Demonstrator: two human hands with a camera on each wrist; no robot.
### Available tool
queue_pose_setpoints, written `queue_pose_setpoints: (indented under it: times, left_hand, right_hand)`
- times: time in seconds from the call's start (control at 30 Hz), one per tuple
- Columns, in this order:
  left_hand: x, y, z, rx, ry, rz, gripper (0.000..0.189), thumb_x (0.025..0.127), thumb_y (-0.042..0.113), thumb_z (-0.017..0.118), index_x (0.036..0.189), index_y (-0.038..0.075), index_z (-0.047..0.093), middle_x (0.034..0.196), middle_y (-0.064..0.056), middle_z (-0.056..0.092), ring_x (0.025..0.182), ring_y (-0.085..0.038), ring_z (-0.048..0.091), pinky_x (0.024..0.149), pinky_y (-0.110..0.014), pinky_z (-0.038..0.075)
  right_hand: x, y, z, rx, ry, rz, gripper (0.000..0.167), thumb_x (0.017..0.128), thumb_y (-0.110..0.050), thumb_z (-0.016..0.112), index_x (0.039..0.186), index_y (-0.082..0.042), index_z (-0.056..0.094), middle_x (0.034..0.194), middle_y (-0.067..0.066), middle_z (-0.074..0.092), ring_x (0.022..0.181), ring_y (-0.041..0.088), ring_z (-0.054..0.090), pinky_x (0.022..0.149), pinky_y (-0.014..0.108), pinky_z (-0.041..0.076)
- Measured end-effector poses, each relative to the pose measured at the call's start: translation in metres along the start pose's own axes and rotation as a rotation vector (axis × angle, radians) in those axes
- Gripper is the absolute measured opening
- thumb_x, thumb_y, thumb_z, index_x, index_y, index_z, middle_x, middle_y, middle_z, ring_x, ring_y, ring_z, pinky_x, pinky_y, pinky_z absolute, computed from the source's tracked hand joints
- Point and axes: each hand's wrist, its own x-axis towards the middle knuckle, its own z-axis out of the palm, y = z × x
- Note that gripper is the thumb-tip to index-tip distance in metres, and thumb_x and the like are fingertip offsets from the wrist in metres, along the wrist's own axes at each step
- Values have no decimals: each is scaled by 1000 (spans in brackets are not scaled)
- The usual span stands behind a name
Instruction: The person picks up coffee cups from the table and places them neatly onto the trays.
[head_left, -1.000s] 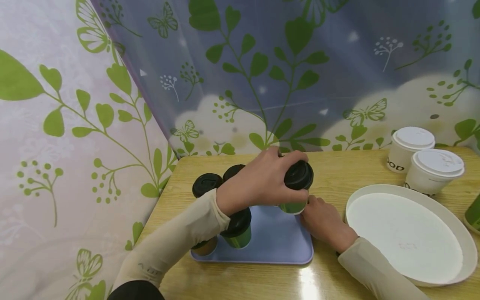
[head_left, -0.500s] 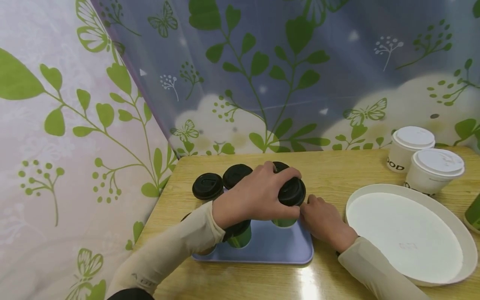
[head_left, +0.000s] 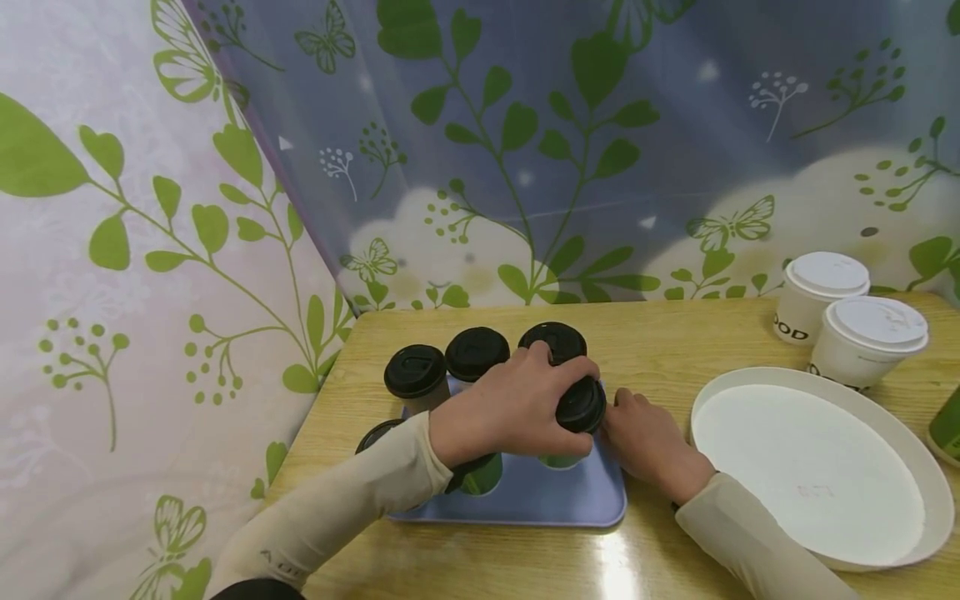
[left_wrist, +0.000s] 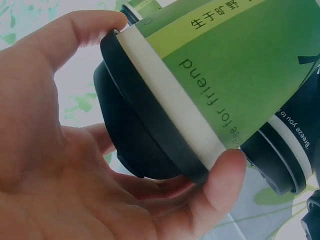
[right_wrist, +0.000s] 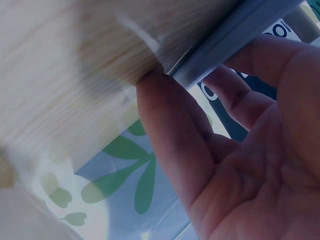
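My left hand (head_left: 510, 404) grips a green paper coffee cup (left_wrist: 220, 75) by its black lid (head_left: 582, 407), thumb and fingers round the lid's rim. The cup stands on the right part of a blue-purple tray (head_left: 543, 504). Its green sleeve and white band show in the left wrist view. My right hand (head_left: 652, 442) holds the tray's right edge, its fingers at the rim (right_wrist: 215, 55) in the right wrist view. Several other black-lidded cups stand on the tray, among them a back-left cup (head_left: 415, 372) and a green one (head_left: 482, 477) partly hidden under my left forearm.
A round white tray (head_left: 817, 554) lies to the right on the wooden table (head_left: 675, 333). Behind it stand two white lidded cups (head_left: 821, 296). A green object (head_left: 947, 429) shows at the far right edge. Patterned cloth (head_left: 465, 167) hangs behind the table.
My left hand has brought the green cup down and toward me onto the tray, uncovering the back-row lids. The right hand has stayed at the tray's edge.
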Motion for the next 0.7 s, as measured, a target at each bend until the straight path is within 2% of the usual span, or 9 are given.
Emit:
queue_pose_setpoints:
  times: [0.27, 0.47, 0.7]
  left_hand:
    - [-2, -1, 5, -1, -35, -7, 60, 90, 43, 74, 144, 28, 53, 116, -16, 54, 88, -22, 54, 63, -31, 48]
    - [-3, -3, 11, 12, -59, 16, 60, 89, 42, 74, 143, 25, 54, 113, -15, 54, 85, -19, 55, 66, -29, 47]
    - [-4, -4, 16, -3, -80, -20, 61, 88, 42, 74, 143, 26, 53, 117, -15, 53, 88, -20, 54, 66, -30, 49]
  right_hand:
    - [1, 0, -1, 11, -29, 17, 12, 97, -12, 68, 107, -7, 66, 75, 12, 48, 62, 28, 51, 47, 45, 47]
    - [2, 0, -3, 9, -48, 14, 6, 98, -12, 67, 102, -8, 65, 76, 12, 49, 63, 28, 52, 47, 45, 47]
    - [1, 0, -2, 10, -9, -2, 8, 95, -9, 69, 101, -8, 64, 75, 12, 49, 61, 29, 52, 45, 44, 45]
